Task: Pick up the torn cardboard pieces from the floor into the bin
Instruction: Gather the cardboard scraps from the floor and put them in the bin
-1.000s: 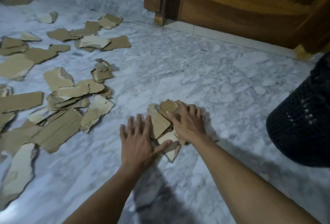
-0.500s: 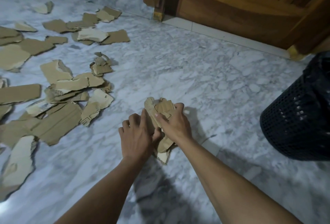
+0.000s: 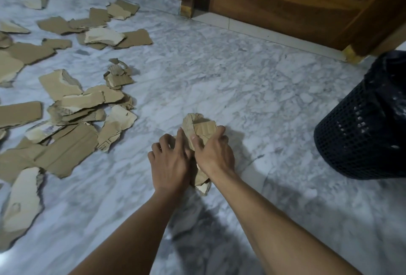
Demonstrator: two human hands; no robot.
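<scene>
Cardboard bundle (image 3: 202, 126) gripped between curled left hand (image 3: 170, 165) and right hand (image 3: 214, 154), open marble floor (image 3: 252, 99) toward bin (image 3: 362, 138)

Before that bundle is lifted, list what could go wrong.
1. The cardboard bundle is loose, uneven pieces squeezed between the left hand and right hand; scraps stick out below the grip and may drop when lifted.
2. The bin stands apart to the right, so pieces could slip out on the way over.
</scene>
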